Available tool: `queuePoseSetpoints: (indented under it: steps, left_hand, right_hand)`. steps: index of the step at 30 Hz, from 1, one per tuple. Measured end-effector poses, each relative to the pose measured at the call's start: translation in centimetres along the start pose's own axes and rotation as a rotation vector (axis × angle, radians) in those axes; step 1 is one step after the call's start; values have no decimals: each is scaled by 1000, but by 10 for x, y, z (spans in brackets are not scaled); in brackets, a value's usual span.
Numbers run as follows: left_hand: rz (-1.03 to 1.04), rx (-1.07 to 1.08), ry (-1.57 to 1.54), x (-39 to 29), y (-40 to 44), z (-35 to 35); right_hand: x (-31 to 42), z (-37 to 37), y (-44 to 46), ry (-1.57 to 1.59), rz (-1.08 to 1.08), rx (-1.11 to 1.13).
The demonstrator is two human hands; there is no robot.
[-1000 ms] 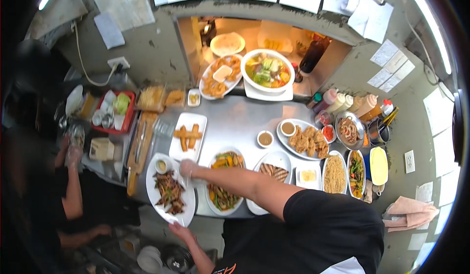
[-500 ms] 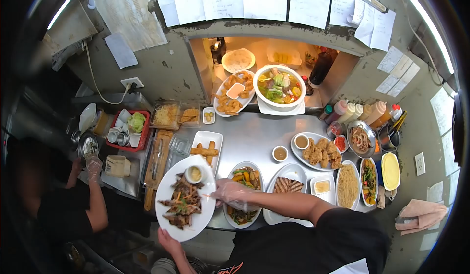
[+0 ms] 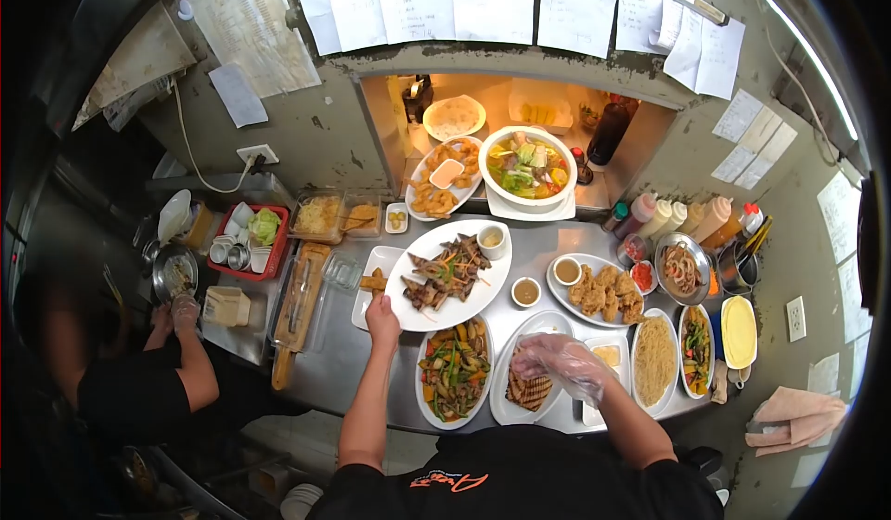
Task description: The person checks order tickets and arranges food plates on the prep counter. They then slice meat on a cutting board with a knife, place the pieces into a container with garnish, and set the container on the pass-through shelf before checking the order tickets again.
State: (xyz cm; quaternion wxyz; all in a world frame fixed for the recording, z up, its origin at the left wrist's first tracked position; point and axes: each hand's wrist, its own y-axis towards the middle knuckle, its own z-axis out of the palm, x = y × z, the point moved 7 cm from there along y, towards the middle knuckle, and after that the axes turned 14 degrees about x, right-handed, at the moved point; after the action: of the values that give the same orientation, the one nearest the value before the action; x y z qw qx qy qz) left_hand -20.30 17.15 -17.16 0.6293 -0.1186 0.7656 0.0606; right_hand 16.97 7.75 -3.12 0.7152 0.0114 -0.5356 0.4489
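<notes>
My left hand (image 3: 381, 323) is bare and grips the lower left rim of a white oval plate (image 3: 408, 312). Browned meat pieces (image 3: 444, 274) with carrot shreds lie on that plate, beside a small sauce cup (image 3: 492, 239). The plate is held over the counter, partly covering a white dish of fried rolls (image 3: 374, 281). In a clear plastic glove, my right hand (image 3: 560, 364) hovers with loosely extended fingers and nothing visible in it. Beneath it are grilled meat slices (image 3: 527, 394) on another oval plate (image 3: 501, 407). A plate of stir-fried vegetables (image 3: 455, 370) stands between my arms.
A soup bowl (image 3: 527, 195) and a fried-ring plate (image 3: 419, 206) stand in the lit pass-through. Fried chicken (image 3: 599, 294), noodles (image 3: 656, 360) and squeeze bottles (image 3: 666, 215) are at right. A red basket (image 3: 252, 274) and wooden board (image 3: 302, 306) are left. A co-worker (image 3: 148, 371) handles a metal bowl.
The plate of browned meat has moved up and right, over the counter, and turned. My right hand has left its rim and shifted right, over the grilled meat.
</notes>
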Motion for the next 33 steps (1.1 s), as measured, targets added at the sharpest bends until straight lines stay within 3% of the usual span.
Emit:
queuePoseSetpoints:
  steps: [3, 9, 15, 18, 23, 26, 31, 32, 33]
  left_hand:
    - [44, 3, 179, -15, 21, 10]
    - [141, 54, 207, -6, 54, 19]
    - [37, 87, 428, -22, 63, 29]
    - [32, 147, 240, -1, 85, 45]
    - [60, 144, 253, 5, 105, 66]
    - [-14, 189, 353, 11, 119, 75]
    - [186, 124, 604, 91, 185, 83]
    - [138, 192, 646, 76, 185, 82]
    - [72, 155, 433, 68, 184, 80]
  right_hand:
    - [-10, -11, -27, 54, -32, -69]
    - [-7, -16, -71, 80, -114, -167]
    - [-8, -20, -80, 95, -96, -208]
    - [-4, -21, -80, 73, -93, -210]
    - [6, -18, -90, 82, -158, -221]
    - [4, -23, -95, 78, -157, -254]
    - [-8, -37, -100, 63, -148, -276]
    - [-6, -32, -101, 73, -218, -270]
    - [-6, -30, -101, 69, -190, -276]
